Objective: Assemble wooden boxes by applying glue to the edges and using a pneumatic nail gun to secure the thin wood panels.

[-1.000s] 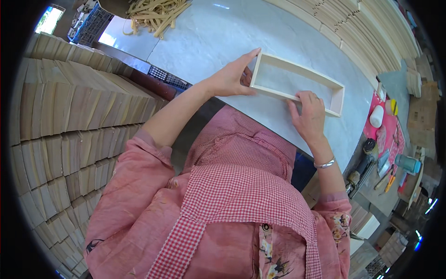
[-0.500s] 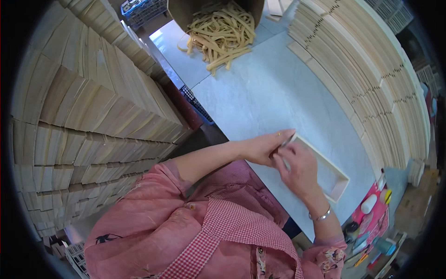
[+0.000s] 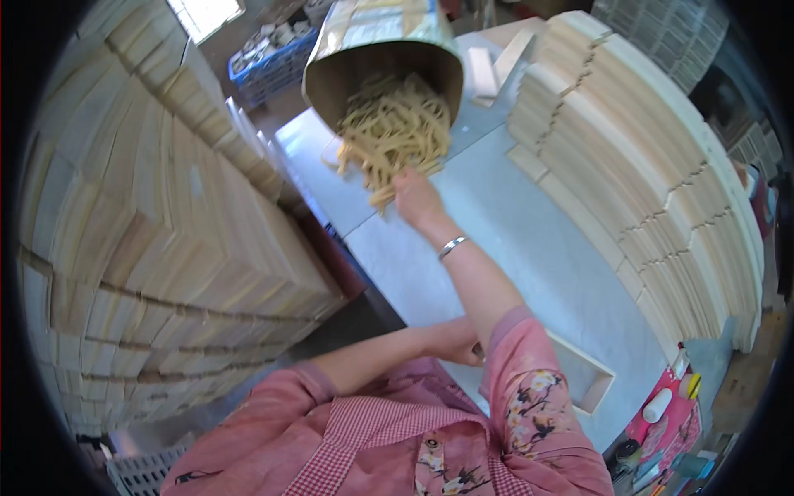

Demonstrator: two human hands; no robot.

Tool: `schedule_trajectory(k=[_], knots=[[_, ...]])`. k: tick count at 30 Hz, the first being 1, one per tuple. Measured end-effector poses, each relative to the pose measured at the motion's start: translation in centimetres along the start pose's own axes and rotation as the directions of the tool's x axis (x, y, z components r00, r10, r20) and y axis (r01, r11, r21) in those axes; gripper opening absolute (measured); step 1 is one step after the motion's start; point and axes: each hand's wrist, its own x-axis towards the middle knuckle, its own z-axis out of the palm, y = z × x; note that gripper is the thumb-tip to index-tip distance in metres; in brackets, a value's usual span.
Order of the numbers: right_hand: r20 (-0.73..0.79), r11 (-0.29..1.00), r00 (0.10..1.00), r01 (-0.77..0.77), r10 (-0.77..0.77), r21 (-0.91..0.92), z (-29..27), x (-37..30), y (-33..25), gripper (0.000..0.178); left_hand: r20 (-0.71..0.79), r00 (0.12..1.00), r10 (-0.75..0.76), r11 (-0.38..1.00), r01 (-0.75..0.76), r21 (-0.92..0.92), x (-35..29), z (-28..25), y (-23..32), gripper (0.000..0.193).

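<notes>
My right hand (image 3: 416,198) reaches across the table to a heap of pale tan, flat strips (image 3: 397,136). Its fingertips are pressed together on a strip at the near edge of the heap. The strips spill from a brown-lined box (image 3: 385,41) lying on its side. Close to my body, my left hand (image 3: 455,340) lies by the near table edge, its fingers mostly hidden behind my right sleeve. A shallow, pale rectangular frame (image 3: 597,391) rests on the table to the right of that sleeve, its left end covered by my arm.
Tall stacks of thin wooden pieces (image 3: 207,215) rise on the left. Rows of pale boards (image 3: 612,124) line the table's right side. A pink mat (image 3: 666,413) with small tools lies at lower right. Behind the table is a blue crate (image 3: 273,64).
My right hand has left the frame and moved forward to the strips. My left hand has drawn slightly nearer my body. The view has tilted up, showing more of the box.
</notes>
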Motion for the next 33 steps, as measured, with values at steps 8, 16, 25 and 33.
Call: schedule_trajectory(k=[8,16,25,33], knots=[[-0.230,0.998,0.973,-0.011,-0.004,-0.065,-11.5,-4.5,-3.8,0.005,0.148,0.960,-0.236,0.971,0.238,0.006,1.3,-2.4,5.0,0.051],[-0.436,0.852,0.835,-0.467,0.336,-0.237,-27.2,-24.5,-0.6,0.007,0.253,0.957,0.141,0.981,-0.169,0.092,1.1,-0.3,5.4,0.106],[-0.254,0.816,0.796,-0.577,0.550,-0.041,-23.9,-35.7,-1.0,0.012,0.289,0.935,-0.206,0.978,0.191,0.081,0.7,1.7,8.0,0.112],[-0.028,0.914,0.927,-0.374,0.374,-0.159,-22.4,-35.9,-3.9,0.017,0.287,0.932,-0.221,0.959,0.153,0.240,1.2,2.3,8.8,0.115]])
